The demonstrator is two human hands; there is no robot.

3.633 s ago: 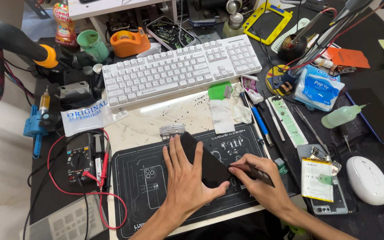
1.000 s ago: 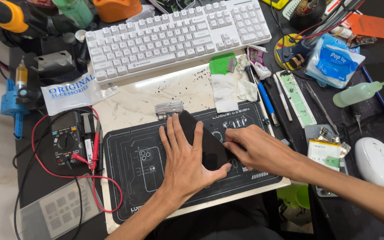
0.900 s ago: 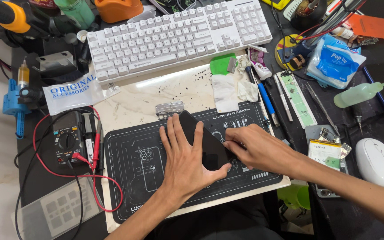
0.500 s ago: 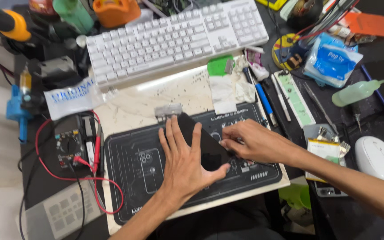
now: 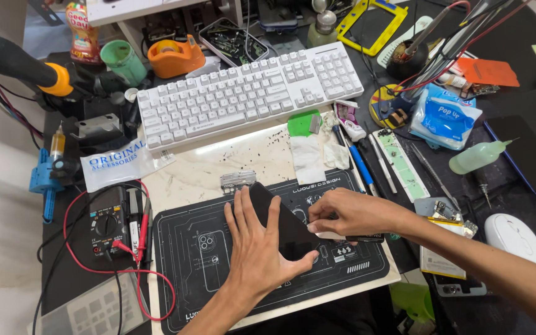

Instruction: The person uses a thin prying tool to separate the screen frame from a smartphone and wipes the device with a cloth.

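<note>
At centre frame, your left hand [image 5: 256, 251] still pins the black phone [image 5: 283, 220] flat on the work mat [image 5: 184, 260] while your right hand [image 5: 348, 214] pinches a thin white pick [image 5: 328, 235] at its edge, which looks barely lifted.

black phone [image 5: 283, 220], black line-printed mat [image 5: 206, 260], white keyboard [image 5: 249, 96], orange tape dispenser [image 5: 173, 56]

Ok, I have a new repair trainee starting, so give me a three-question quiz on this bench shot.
1. True or false: the left hand lies flat on the black phone.
2. What does the right hand pinch at the phone's edge? A) a small white piece B) a soldering iron C) the mouse
3. What lies under the phone?

Key: 1. true. 2. A, the small white piece; what it is cannot be told. 3. The black work mat with printed outlines.
</note>
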